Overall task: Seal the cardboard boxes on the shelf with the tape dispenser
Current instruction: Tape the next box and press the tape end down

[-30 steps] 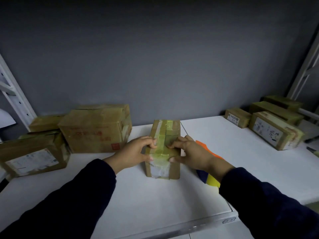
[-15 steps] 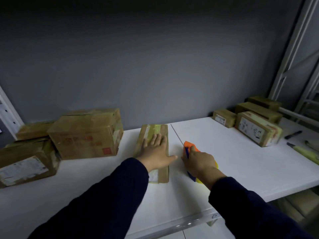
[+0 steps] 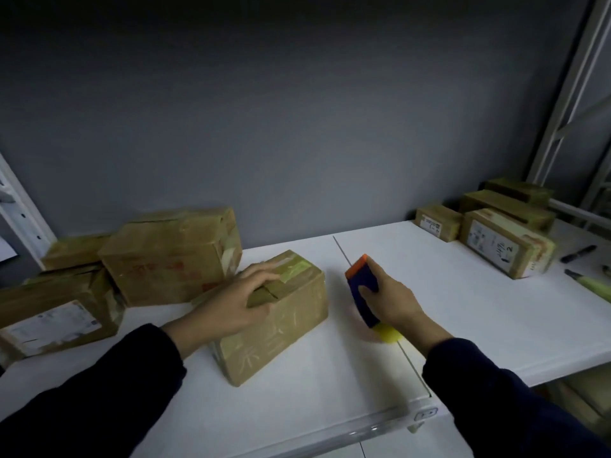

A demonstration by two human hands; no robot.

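Cardboard box (image 3: pixel 281 332), scrawl illegible, under relaxed left fingers (image 3: pixel 261 276); right fingers (image 3: pixel 380 276) around tape dispenser (image 3: pixel 358 279)

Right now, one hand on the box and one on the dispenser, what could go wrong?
The left hand lies across the top of the box, where tape would likely run; fingers could get taped or nicked. A dark gap shows between the top flaps, so tape may bridge it loosely. The right hand grips the tape dispenser; the box, pressed only from above, may slide under its pull.
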